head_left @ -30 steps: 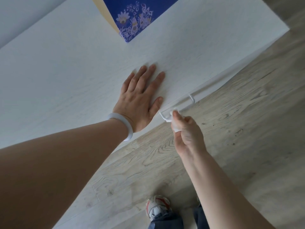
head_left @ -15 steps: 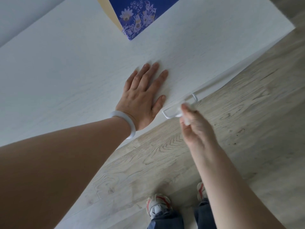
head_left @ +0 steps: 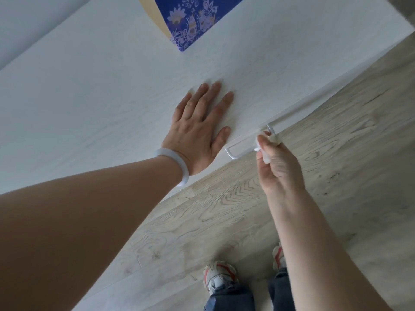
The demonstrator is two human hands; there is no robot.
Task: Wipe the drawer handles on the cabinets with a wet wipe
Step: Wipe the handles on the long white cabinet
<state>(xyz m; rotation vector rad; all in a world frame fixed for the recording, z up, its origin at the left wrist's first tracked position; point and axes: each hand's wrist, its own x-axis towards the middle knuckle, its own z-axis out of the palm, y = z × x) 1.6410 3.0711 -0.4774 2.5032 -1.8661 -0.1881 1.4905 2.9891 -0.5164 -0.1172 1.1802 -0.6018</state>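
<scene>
A thin white wire drawer handle (head_left: 241, 149) juts from the front edge of the white cabinet (head_left: 112, 97). My right hand (head_left: 278, 167) pinches a white wet wipe (head_left: 266, 157) around the handle's right end, near its far bracket. My left hand (head_left: 199, 129) lies flat on the cabinet top, fingers straight and spread, just left of the handle. A pale bangle (head_left: 177, 162) circles the left wrist.
A blue box with a floral print (head_left: 190, 21) stands on the cabinet top at the back. Light wood-grain floor (head_left: 336, 153) runs along the cabinet's right. My two sneakers (head_left: 219, 277) and jeans show at the bottom.
My right hand has slid the wipe along the handle from its near left end to its far right end. The left hand has stayed pressed flat on the cabinet top.
</scene>
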